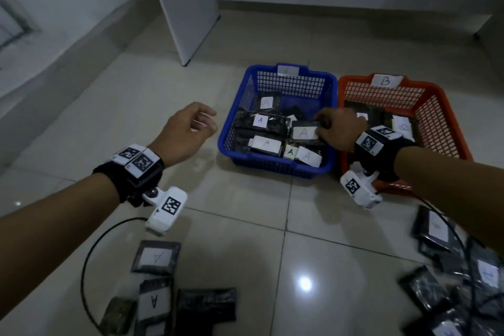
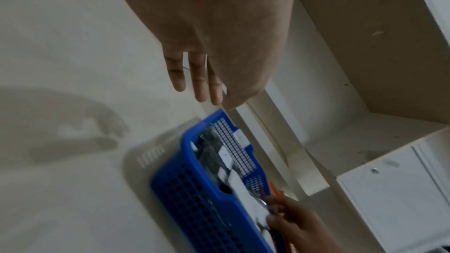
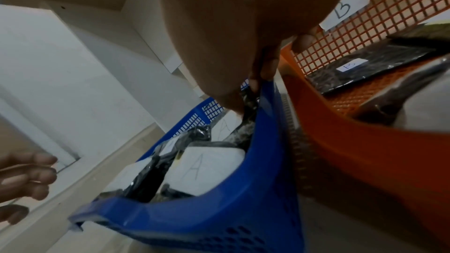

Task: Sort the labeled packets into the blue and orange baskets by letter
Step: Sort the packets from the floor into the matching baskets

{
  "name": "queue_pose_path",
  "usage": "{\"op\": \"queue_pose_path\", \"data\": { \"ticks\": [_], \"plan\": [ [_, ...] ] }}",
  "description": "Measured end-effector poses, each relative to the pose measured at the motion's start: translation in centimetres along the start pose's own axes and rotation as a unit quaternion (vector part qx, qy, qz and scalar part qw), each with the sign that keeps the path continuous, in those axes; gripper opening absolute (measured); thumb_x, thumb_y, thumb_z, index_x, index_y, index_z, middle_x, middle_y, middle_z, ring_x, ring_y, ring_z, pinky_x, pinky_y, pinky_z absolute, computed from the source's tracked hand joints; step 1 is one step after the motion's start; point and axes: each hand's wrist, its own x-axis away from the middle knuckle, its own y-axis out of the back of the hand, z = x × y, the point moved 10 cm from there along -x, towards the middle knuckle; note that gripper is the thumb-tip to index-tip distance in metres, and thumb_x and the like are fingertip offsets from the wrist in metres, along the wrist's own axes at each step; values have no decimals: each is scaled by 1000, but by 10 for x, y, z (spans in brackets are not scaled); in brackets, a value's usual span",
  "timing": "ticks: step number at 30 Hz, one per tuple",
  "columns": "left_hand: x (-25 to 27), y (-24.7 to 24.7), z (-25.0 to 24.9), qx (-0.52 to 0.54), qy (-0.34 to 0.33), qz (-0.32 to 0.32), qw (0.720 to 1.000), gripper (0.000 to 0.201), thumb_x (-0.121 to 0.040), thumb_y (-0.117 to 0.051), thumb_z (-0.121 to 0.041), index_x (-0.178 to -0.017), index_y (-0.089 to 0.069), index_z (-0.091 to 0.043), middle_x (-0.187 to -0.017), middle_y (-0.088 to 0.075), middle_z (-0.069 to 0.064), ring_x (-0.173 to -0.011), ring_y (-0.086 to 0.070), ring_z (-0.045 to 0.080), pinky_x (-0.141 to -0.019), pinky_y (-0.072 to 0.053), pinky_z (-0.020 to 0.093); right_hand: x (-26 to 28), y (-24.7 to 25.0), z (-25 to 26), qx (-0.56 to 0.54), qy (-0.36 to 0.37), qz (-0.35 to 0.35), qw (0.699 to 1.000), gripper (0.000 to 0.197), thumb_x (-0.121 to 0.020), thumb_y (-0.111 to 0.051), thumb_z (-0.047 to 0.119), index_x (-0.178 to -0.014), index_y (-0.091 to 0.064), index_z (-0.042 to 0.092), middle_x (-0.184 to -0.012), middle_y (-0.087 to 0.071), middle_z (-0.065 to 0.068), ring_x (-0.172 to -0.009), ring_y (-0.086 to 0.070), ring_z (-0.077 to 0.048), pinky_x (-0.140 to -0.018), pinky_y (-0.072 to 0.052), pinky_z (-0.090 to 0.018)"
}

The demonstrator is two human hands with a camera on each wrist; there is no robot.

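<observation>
The blue basket (image 1: 275,165) holds several dark packets with white "A" labels. To its right, touching it, stands the orange basket (image 1: 441,114) tagged "B", with dark packets inside. My right hand (image 1: 323,128) reaches over the blue basket's right side and pinches an A-labelled packet (image 1: 302,132) lying on the others. The right wrist view shows those fingers (image 3: 265,64) gripping the dark packet (image 3: 246,120) just inside the blue wall (image 3: 268,161). My left hand (image 1: 207,123) hovers left of the blue basket, fingers relaxed, holding nothing (image 2: 194,76).
Loose dark packets lie on the tiled floor at the near left (image 1: 156,256) and in a pile at the near right (image 1: 436,226). A white panel (image 1: 188,8) leans behind the baskets. A black cable (image 1: 90,254) loops on the floor near my left arm.
</observation>
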Motion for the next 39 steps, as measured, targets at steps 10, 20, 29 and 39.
{"op": "queue_pose_path", "data": {
  "ticks": [10,20,29,39],
  "plan": [
    [55,58,140,-253,132,108,952,29,-86,-74,-21,-112,-62,-16,-109,-60,7,-99,-61,28,-83,-43,29,49,12,141,-148,199,-118,962,25,-89,-64,17,-114,-67,17,-114,-58,-6,-108,-50,-27,-93,-44,-47],
    [81,78,225,-292,229,91,924,75,-92,-67,-34,-152,-28,-11,-150,-43,16,-133,-45,37,-109,-38,44,147,-194,272,-130,275,268,914,45,-99,-55,41,-138,-50,21,-128,-50,-3,-116,-49,-23,-100,-43,-42],
    [72,89,233,-249,188,44,949,50,-80,-75,-42,-117,-57,-13,-101,-60,10,-91,-55,25,-70,-38,32,159,-229,307,-46,289,228,929,55,-82,-65,62,-128,-57,33,-122,-45,1,-115,-39,-25,-95,-31,-45],
    [58,58,187,-156,143,61,976,18,-96,-62,-23,-113,-58,-19,-104,-63,-1,-88,-58,17,-63,-37,15,170,-225,315,-43,286,281,915,58,-86,-64,58,-129,-53,20,-122,-53,-6,-113,-46,-28,-96,-33,-48]
  ]
}}
